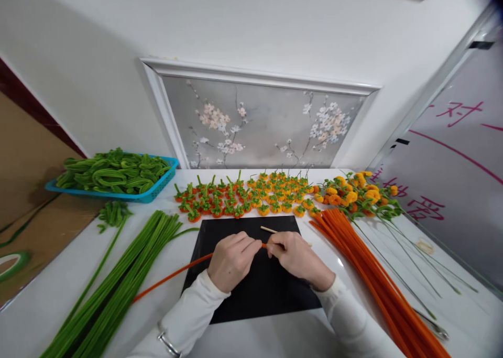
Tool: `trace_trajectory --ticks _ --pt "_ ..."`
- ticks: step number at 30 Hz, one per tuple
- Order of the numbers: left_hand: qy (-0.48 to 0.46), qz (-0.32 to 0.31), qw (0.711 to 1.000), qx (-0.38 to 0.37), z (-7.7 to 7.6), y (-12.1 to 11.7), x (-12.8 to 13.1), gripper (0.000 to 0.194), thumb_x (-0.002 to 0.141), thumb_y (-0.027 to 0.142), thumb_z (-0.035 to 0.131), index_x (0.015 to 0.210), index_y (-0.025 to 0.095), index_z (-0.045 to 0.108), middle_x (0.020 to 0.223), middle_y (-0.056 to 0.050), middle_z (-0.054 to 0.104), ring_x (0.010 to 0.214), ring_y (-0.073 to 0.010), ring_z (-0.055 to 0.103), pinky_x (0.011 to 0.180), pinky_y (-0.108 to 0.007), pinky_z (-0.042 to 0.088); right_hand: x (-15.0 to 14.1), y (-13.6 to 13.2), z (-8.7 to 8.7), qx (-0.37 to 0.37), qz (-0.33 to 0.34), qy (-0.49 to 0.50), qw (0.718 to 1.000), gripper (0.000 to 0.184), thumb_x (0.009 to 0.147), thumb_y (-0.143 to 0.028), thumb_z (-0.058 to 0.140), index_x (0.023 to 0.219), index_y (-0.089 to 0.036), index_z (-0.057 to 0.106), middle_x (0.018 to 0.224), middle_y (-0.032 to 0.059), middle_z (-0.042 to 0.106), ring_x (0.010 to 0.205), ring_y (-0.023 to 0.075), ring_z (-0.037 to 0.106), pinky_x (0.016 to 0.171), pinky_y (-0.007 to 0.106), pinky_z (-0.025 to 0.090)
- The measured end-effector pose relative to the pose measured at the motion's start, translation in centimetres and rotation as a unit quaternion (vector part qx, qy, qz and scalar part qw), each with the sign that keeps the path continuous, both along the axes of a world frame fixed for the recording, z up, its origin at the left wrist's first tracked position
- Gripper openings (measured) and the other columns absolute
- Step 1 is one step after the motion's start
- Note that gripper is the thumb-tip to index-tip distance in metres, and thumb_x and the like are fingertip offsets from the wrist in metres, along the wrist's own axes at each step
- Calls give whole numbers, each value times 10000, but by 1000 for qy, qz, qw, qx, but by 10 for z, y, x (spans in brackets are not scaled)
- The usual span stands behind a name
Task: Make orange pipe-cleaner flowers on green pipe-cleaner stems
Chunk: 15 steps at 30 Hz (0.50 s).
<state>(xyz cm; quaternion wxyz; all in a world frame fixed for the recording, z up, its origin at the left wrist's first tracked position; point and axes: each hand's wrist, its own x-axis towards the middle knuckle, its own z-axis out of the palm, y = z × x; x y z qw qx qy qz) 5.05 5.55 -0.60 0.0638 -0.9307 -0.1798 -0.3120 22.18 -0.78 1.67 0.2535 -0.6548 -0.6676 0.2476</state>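
In the head view, an orange pipe cleaner (173,275) is held with its long axis running from lower left to upper right across the table (51,290). Its free end points down and left, past the edge of a black mat (271,295), and its upper end is lost between the two hands over the mat. A thin wooden stick (269,229) is seen just above the hands, its bare tip pointing up and to the left; the rest of it is hidden behind the right hand (301,258).

The pipe cleaner is pinched at its upper end by the left hand (231,258), whose grip is pressed together on it, so that nearly the whole length trails out to the left of that grip. The right hand's grip is closed where the stick and the orange end meet; what exactly is pinched there cannot be told. Both hands are clad in white sleeves, and a bracelet (168,343) is worn on the left wrist.

The table is white and glossy. A bundle of green pipe cleaners (118,279) is laid at the left, a bundle of orange ones (377,279) at the right. Small orange and yellow flowers (243,198) are ranged behind the mat, and a blue basket (157,190) of green loops stands at the far left. A framed blossom panel (259,122) is set in the white wall behind.
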Motion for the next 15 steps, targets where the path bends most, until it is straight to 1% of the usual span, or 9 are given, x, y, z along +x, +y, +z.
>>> trace_trajectory --ticks 3,6,10,13,15 --pt "33 -11 999 -40 -4 4 -1 209 900 126 454 858 171 654 707 -28 669 669 -163 588 607 -271 438 3 -3 1 -2 2 -57 998 238 832 -169 475 672 -206 647 641 -18 640 610 106 562 567 200 323" --pt "58 5 994 -91 -8 12 -6 209 911 190 469 844 184 667 706 -19 682 654 -147 632 584 -235 449 8 -6 1 -2 -12 -141 990 228 860 -190 482 722 -218 661 758 0 680 710 128 606 595 213 327" --pt "58 37 992 -102 -7 23 -17 221 910 195 467 872 185 685 746 -24 702 669 -147 666 592 -222 465 20 -7 0 -9 -35 -189 981 234 897 -224 470 783 -219 674 827 33 687 754 151 623 591 232 323" --pt "60 63 991 -103 -2 31 -24 223 900 188 476 891 194 699 786 -35 719 709 -161 681 612 -224 475 32 -8 -1 -12 -49 -209 977 228 908 -252 476 793 -228 671 808 29 687 754 159 628 590 238 325" --pt "63 80 989 -104 1 37 -30 222 889 187 488 901 203 710 814 -39 732 720 -175 687 615 -232 482 40 -11 2 -10 -68 -224 972 240 916 -243 460 796 -227 668 789 34 679 742 162 625 577 241 317"
